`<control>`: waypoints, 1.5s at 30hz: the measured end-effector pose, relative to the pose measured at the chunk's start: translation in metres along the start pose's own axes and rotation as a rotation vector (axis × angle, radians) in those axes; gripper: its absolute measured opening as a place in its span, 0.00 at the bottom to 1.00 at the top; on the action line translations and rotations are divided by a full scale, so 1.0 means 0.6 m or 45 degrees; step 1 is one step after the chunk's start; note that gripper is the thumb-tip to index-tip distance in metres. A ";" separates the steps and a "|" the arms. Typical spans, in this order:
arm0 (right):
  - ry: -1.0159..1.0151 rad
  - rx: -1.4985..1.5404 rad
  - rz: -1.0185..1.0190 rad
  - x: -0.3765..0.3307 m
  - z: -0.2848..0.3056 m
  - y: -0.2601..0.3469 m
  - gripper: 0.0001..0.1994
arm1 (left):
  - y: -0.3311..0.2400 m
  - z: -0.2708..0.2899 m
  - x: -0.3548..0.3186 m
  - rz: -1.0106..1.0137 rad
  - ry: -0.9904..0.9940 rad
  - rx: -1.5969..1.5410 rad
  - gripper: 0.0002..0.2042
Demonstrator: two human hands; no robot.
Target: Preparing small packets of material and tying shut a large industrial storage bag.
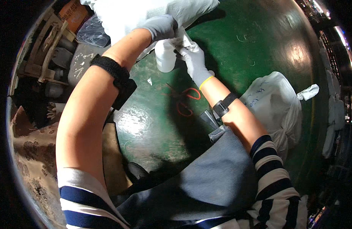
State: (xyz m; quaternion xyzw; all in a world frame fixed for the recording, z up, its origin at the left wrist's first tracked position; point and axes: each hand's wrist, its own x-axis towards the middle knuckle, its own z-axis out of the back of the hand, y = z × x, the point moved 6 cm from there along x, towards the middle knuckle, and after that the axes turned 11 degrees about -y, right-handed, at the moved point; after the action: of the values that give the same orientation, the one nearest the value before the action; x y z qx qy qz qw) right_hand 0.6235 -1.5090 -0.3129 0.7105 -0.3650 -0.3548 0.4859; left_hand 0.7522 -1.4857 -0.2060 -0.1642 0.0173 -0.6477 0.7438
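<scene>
Head camera: on my head, left of two.
Looking: down and forward at the green surface (237,65).
Close up: my arms (82,114), from the bottom edge.
Farther: my left hand (160,28) and right hand (193,59), near the top.
Edge: round, dark, bent.

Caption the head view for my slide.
Left hand and right hand, both gloved, near a white bottle, red-handled scissors nearby.

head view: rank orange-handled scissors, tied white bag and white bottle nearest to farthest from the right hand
1. White bottle: left of the right hand
2. Orange-handled scissors: below the hand
3. Tied white bag: lower right
</scene>
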 end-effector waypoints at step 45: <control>-0.143 -0.855 0.500 -0.018 -0.006 0.066 0.10 | 0.114 -0.069 -0.055 0.307 -0.167 -0.540 0.09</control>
State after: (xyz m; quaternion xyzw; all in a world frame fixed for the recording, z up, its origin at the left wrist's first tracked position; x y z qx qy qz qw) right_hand 0.6145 -1.5087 -0.2728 0.4082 -0.3837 -0.3931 0.7291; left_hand 0.8024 -1.4554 -0.2696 -0.3550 0.1240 -0.5243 0.7640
